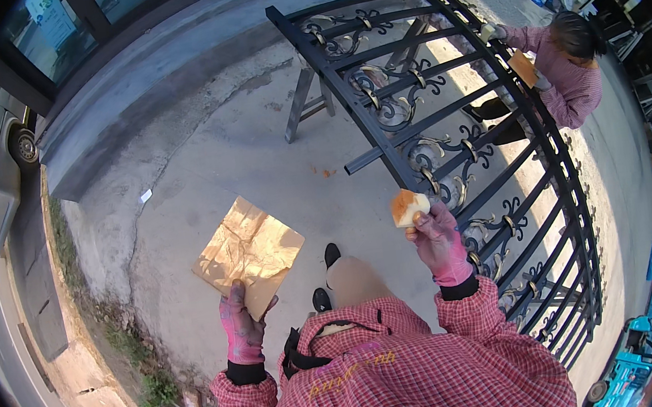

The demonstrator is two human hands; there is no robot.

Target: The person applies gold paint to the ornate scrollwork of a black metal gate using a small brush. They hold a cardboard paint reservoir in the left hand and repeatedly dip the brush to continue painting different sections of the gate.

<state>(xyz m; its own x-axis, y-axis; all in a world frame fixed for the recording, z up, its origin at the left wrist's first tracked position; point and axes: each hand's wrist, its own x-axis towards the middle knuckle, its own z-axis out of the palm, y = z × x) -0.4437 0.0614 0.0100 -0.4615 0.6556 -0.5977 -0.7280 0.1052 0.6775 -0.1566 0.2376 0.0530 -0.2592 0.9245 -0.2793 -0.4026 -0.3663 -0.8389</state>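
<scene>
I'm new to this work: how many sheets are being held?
2: creased gold sheet in the wearer's left hand, orange-brown sheet in a co-worker's hand; others may be hidden.

Your left hand [243, 325]: pink-gloved, raised, thumb [237, 294] uppermost, grip closed | your right hand [438, 245]: pink-gloved, a little farther out than the left, fingers [425, 226] closed in a pinch | your wrists [247, 372]: black-cuffed, well apart | your forearms [240, 404]: red-checked sleeves [467, 311], extended from the near side

Glossy crinkled foil-like sht [249, 248], smooth metal railing [445, 115], matt conc grnd [205, 165]
</scene>
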